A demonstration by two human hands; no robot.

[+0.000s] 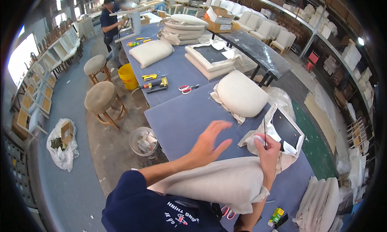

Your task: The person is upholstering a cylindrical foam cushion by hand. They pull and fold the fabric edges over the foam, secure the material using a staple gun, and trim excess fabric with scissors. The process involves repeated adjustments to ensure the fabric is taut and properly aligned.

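My left hand (211,141) hangs over the blue-grey table, fingers spread, holding nothing. My right hand (269,150) is closed around a thin dark rod-shaped tool (265,127) that points upward; a whitish part shows by the fingers, but its exact kind is unclear. Beneath my forearms, against my body, a cream fabric-covered cushion (225,177) stands tilted. Just beyond my right hand is an upturned seat (287,129) with a black underside and loose cream fabric edges. Farther off lies a rounded cream seat cushion (244,93), its fabric fraying at the rim.
On the table (173,127) lie red-handled scissors (187,89), a yellow-black power tool (157,85) and stacked cushions (183,28). A scrap bucket (144,142), a yellow bucket (128,77) and stools (100,98) stand left. A small green-yellow box (276,216) is near right. A co-worker (109,26) stands far left.
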